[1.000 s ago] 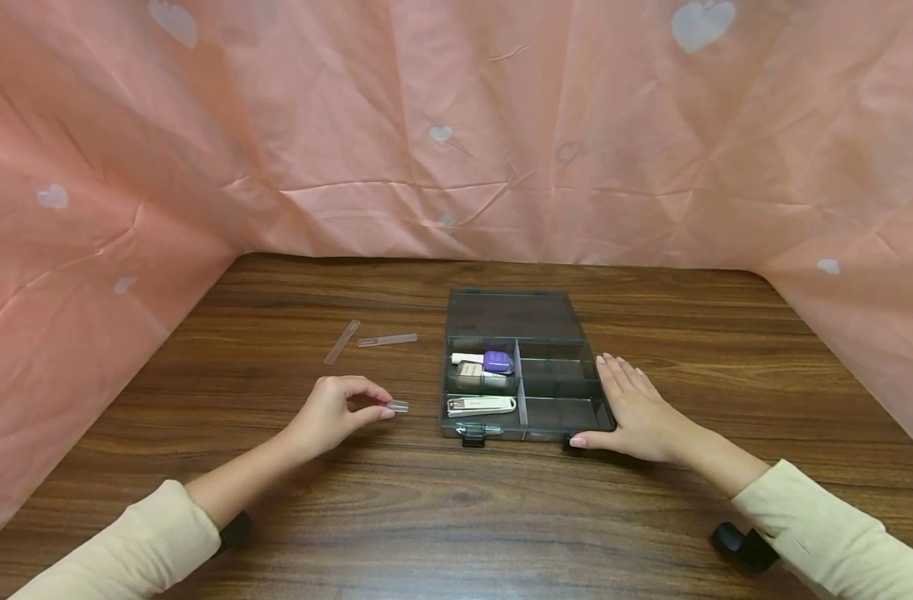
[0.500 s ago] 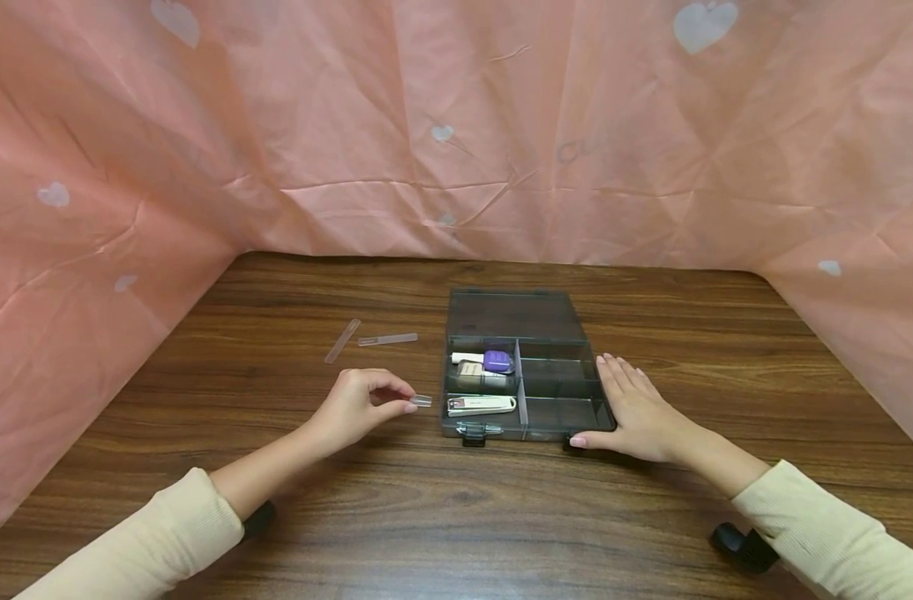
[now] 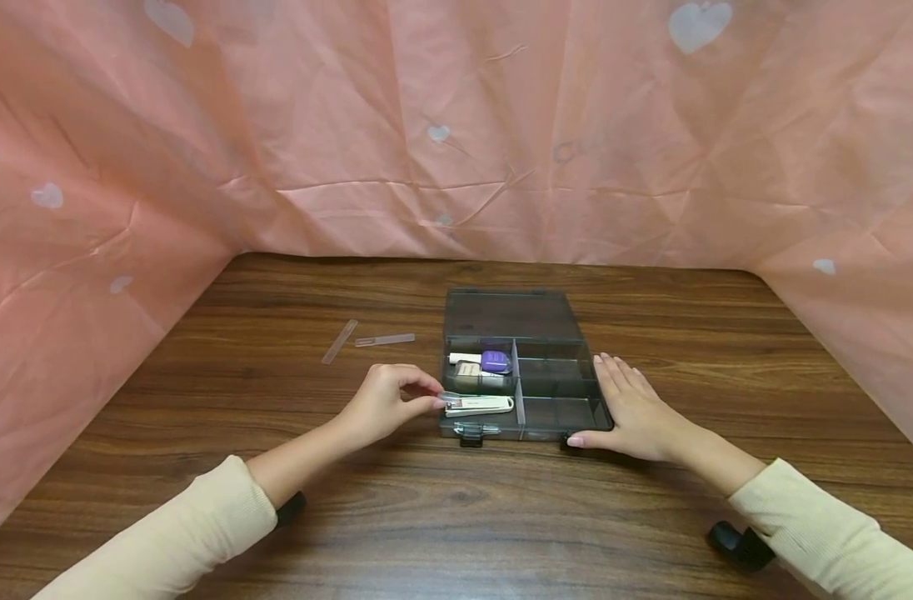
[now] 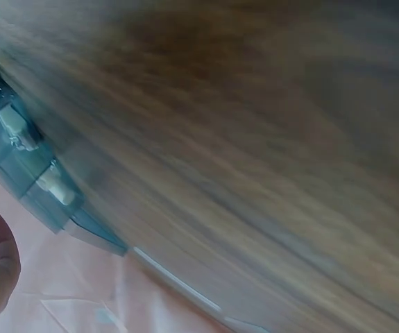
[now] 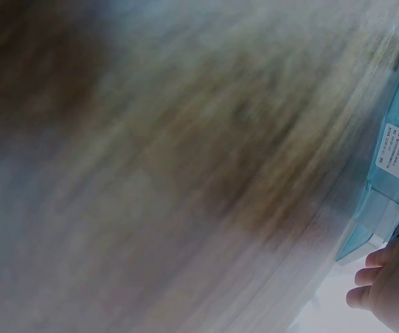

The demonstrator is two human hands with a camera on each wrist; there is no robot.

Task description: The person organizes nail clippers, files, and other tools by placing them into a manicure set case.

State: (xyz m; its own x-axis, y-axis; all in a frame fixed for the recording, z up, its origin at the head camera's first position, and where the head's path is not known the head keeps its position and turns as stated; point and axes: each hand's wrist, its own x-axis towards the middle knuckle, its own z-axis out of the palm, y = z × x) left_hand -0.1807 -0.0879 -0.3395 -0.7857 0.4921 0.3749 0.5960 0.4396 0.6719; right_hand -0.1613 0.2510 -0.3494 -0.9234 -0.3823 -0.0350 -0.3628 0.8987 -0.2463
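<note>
The left hand (image 3: 387, 402) pinches a small clear piece (image 3: 447, 396) at its 3 o'clock, just over the box (image 3: 518, 433), while the flat, open right hand (image 3: 635, 410) steadies the box

A small clear plastic piece (image 3: 448, 396), short and flat, lies roughly level over the left wall of an open smoky-grey compartment box (image 3: 554, 421) that sits flat on the table, right of centre, lid folded back toward the far edge.
</note>
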